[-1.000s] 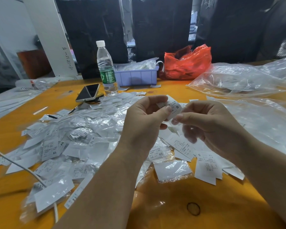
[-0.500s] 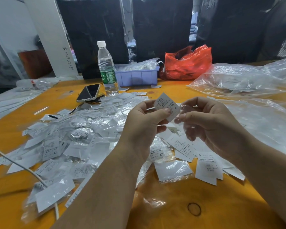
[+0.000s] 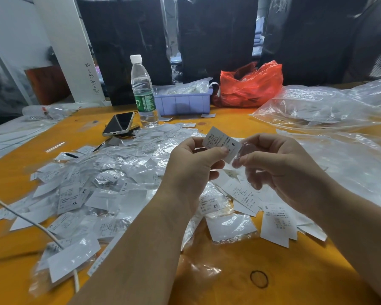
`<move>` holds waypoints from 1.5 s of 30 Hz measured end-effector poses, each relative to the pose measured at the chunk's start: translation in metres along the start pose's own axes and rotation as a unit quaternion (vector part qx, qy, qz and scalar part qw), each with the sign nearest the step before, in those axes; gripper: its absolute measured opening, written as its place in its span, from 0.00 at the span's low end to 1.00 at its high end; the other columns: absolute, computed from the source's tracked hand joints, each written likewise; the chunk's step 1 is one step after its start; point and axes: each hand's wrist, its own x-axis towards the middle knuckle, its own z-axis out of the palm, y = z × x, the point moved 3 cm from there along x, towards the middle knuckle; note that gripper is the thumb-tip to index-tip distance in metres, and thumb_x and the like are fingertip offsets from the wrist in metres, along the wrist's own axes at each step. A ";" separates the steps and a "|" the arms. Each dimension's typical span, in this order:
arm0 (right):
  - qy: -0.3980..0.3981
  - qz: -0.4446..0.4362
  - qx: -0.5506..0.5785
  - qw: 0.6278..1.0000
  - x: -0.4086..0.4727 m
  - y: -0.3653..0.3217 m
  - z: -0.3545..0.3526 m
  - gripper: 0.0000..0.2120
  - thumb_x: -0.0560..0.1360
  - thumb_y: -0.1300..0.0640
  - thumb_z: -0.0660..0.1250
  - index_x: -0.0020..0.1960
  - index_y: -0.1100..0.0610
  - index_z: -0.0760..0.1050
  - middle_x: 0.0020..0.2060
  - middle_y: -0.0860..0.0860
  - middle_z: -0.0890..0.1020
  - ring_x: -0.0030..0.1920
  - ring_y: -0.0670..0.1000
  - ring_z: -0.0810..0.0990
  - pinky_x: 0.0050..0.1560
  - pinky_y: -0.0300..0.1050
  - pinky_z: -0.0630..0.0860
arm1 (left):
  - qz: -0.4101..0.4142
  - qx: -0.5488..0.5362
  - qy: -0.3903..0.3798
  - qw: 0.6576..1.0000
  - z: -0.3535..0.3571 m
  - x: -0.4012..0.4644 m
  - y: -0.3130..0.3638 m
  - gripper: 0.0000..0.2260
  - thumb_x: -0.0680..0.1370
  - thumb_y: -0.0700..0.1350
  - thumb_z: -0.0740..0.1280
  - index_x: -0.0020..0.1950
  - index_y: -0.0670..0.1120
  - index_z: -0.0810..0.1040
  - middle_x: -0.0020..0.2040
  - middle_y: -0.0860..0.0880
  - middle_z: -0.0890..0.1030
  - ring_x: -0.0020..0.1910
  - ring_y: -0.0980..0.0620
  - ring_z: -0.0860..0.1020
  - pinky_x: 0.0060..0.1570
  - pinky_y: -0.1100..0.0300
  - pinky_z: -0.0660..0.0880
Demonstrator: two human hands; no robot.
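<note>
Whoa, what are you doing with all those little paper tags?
A person is working through small white size labels. The left hand pinches one label marked S, held above the orange table, while the right hand pinches a little clear sleeve at its edge. Whether the label is going in or coming out cannot be told. A big pile of bagged labels lies left of the hands, and some bare labels lie under the right arm.

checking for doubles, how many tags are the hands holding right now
1: the S tag, pinched between the left hand and right hand above the pile; another could hide behind it.
</note>
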 end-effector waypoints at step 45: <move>0.023 -0.096 -0.152 0.983 -0.004 -0.004 -0.001 0.12 0.69 0.60 0.73 0.51 0.53 0.78 0.34 0.54 0.84 0.31 0.47 0.80 0.31 0.40 0.78 | 0.117 0.142 -0.023 0.983 0.002 -0.004 0.007 0.09 0.70 0.39 0.77 0.46 0.46 0.81 0.34 0.55 0.80 0.32 0.62 0.76 0.31 0.70 0.72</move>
